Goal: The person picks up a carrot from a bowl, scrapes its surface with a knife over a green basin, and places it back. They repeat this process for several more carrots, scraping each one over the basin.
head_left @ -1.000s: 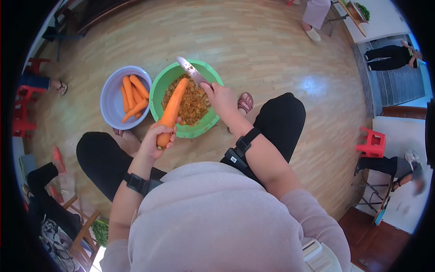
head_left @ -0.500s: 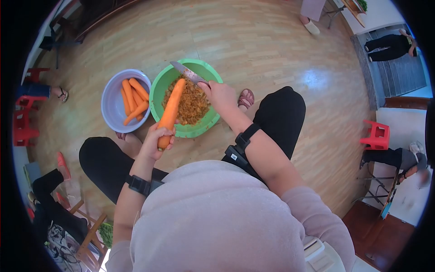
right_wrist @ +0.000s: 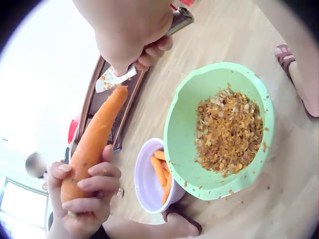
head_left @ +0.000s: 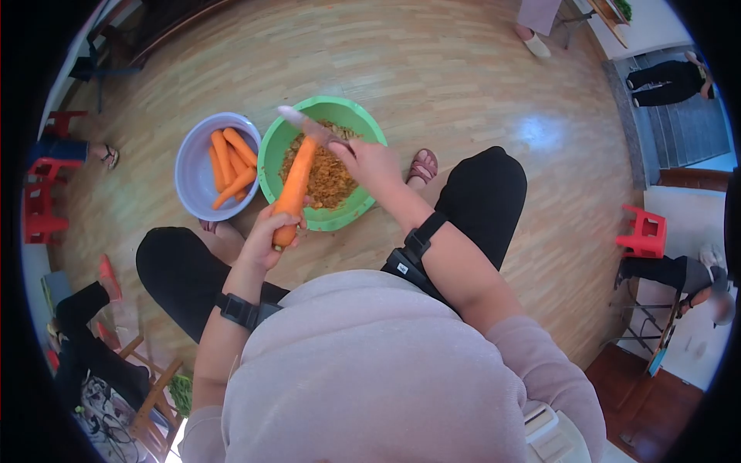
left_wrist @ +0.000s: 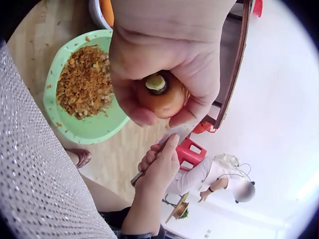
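"Where's the long, tapered orange carrot (head_left: 294,193)?"
"In the left hand (head_left: 270,235); the fingers curl round its thick end, and the narrow tip points away from the body."
"And the right hand (head_left: 376,166)?"
"Its fingers grip a metal-bladed knife (head_left: 307,125), the flecked blade near that tip."
"What's below?"
"A round light-green basin (head_left: 372,130) with orange-brown shavings (head_left: 332,184), beside a smaller pale-purple bowl (head_left: 191,174) holding several orange carrots (head_left: 223,158)."

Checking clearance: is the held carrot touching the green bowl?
Apart. The right wrist view shows it: a strip of floor is visible between the carrot and the bowl, and their outlines nowhere meet.
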Motion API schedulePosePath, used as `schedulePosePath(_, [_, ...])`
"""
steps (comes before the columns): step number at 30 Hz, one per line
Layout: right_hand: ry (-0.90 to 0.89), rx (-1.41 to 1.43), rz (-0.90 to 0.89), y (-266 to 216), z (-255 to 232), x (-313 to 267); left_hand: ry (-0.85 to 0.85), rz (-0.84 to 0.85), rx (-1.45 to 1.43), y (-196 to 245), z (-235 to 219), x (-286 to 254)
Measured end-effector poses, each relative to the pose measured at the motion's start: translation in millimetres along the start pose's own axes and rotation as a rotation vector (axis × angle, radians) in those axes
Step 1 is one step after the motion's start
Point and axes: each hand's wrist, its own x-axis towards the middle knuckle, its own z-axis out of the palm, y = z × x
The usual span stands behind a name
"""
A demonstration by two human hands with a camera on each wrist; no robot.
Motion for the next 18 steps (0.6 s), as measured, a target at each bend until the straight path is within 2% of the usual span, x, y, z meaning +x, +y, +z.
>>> schedulePosePath(4, [-0.126,0.090,-0.086,-22.4,-3.0,-9.3,0.078,0.019,0.006,-2.5,-3.2,2.6])
schedulePosePath(7, [-0.228,0.162,-0.245,-31.5,3.1,-15.7,0.105,0.031,-0.014,-1.7,0.5,3.6])
schedulePosePath(10, [-0.275,0.105,-0.308,-36.2,4.5,-18.8,0.130,0.012,0.014,-3.7,-1.6,4.7])
schedulePosePath(11, [-0.277,0.107,-0.306,-33.8,8.1,-18.4,0.131,0.009,0.014,-3.3,-2.4,4.5])
schedulePosePath(13, [-0.116,0.040,-0.284,-24.3,17.3,-15.0,0.122,0.014,0.021,-2.6,-3.8,3.3])
schedulePosePath(14, [-0.116,0.040,-0.282,-18.1,19.1,-12.4,0.121,0.012,0.022,-2.8,-4.8,2.5])
schedulePosePath(16, [-0.067,-0.079,-0.146,-10.0,15.7,-7.3,0.041,0.002,-0.029,-2.2,-7.2,1.1])
schedulePosePath(18, [-0.049,-0.042,-0.140,-8.0,13.2,-7.6,0.024,0.012,-0.015,-1.1,-5.3,0.6])
